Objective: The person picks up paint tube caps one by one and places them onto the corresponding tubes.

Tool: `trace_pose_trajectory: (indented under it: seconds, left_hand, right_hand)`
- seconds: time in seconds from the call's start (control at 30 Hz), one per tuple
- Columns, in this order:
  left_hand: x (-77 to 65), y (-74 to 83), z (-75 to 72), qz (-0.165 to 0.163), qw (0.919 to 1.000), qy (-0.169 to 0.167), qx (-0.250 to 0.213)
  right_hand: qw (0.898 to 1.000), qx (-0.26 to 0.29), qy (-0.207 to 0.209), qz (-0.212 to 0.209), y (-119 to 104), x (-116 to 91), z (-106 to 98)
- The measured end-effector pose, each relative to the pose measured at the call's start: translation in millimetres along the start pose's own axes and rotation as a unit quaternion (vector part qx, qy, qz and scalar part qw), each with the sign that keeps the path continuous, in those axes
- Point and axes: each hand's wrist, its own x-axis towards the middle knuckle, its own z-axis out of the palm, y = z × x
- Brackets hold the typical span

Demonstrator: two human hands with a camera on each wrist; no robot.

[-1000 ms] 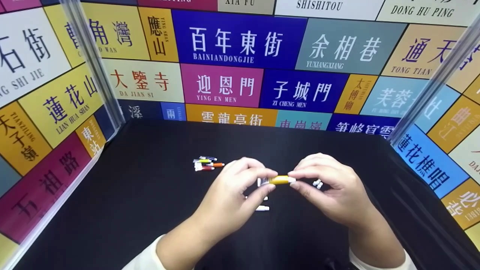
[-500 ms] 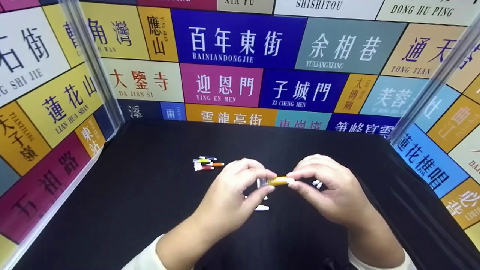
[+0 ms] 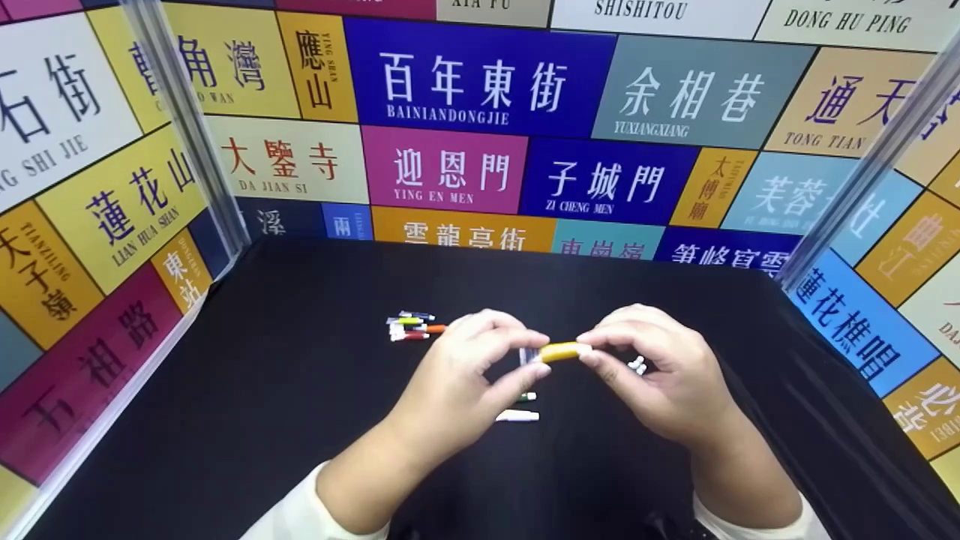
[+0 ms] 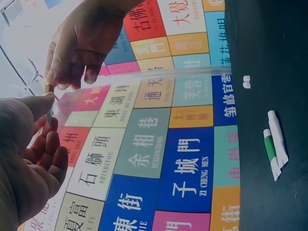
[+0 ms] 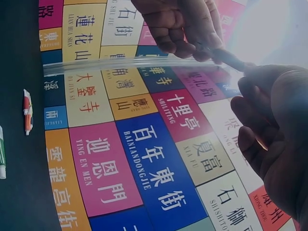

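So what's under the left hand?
In the head view, parts of a green tube and a white tube show beside the left hand, which covers the rest.

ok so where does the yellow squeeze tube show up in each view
Head: the yellow squeeze tube is right of centre, below mid-height, pinched between the left hand and the right hand.
Left wrist: near the left edge, in the upper half, partly hidden by the left hand.
Right wrist: upper right, dark against the glare, between both hands.
Shared landmark: the blue BAINIANDONGJIE sign, cut off in the left wrist view.
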Motion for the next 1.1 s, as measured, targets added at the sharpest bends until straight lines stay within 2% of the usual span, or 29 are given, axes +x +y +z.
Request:
trace_pose_trajectory:
  seconds: [0.37, 0.53, 0.83, 1.1]
  left_hand:
    - [1.7, -7.1, 2.2, -0.012, 0.9999, -0.002, 0.002]
    - [2.3, -10.7, 3.8, -0.024, 0.9997, -0.011, 0.002]
    - [2.9, -23.2, 9.2, -0.014, 0.9994, -0.028, 0.015]
    - [2.8, -39.8, 16.6, -0.022, 0.9989, -0.038, 0.014]
  right_hand:
    - [1.0, -0.001, 0.001, 0.018, 4, 0, -2]
    - [0.999, -0.019, -0.019, 0.044, 4, 0, -3]
    - [0.995, -0.049, -0.051, 0.07, 6, -1, -3]
    - [0.985, -0.065, -0.084, 0.137, 16, -4, 2]
